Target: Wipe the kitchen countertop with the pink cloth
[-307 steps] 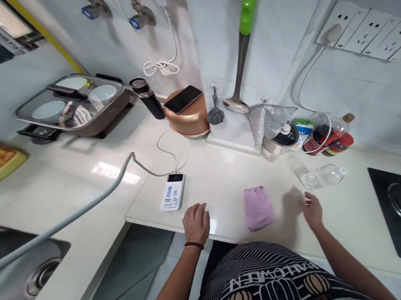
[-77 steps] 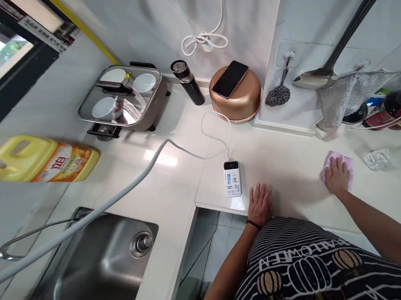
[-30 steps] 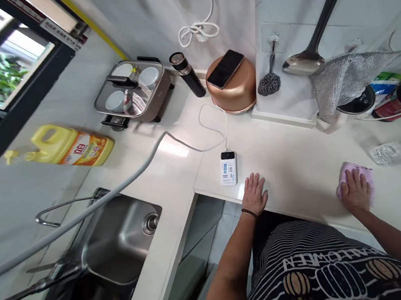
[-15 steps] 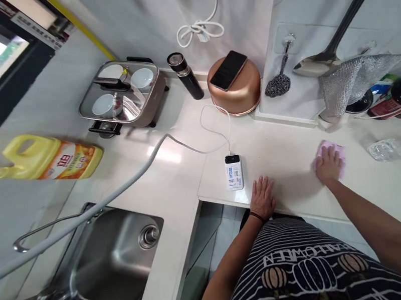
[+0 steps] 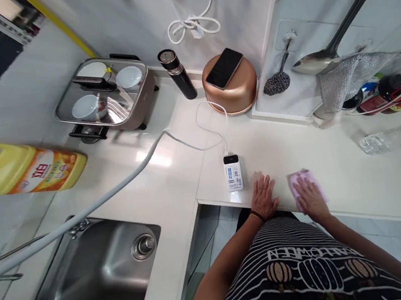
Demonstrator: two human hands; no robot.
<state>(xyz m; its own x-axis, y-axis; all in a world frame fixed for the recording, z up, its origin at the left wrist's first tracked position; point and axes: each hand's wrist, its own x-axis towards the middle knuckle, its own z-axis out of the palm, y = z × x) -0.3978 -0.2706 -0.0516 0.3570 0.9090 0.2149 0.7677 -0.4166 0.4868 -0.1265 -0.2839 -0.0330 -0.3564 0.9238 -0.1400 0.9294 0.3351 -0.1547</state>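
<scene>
My right hand (image 5: 310, 198) lies flat on a pink cloth (image 5: 318, 187) near the front edge of the pale countertop (image 5: 348, 172), its fingers stretched out over the fabric. The palm side is hidden. Close by on the left, my left hand (image 5: 264, 196) rests palm down at the counter edge with fingers spread and nothing in it. A white power bank (image 5: 234, 177) with a dark top end lies just left of that hand. From its top end runs a thin white cable (image 5: 205, 144).
Behind stand a copper-coloured pot (image 5: 240, 90) with a phone (image 5: 224, 68) on top, a black flask (image 5: 183, 83) and an electric pan (image 5: 129, 113) holding bowls. A steel sink (image 5: 102, 277) and yellow detergent bottle (image 5: 36, 168) are left; a clear bottle (image 5: 398, 138) lies right.
My right hand has moved left and nearer the counter's front edge, taking the pink cloth along. My left hand stays in place. The view has shifted slightly.
</scene>
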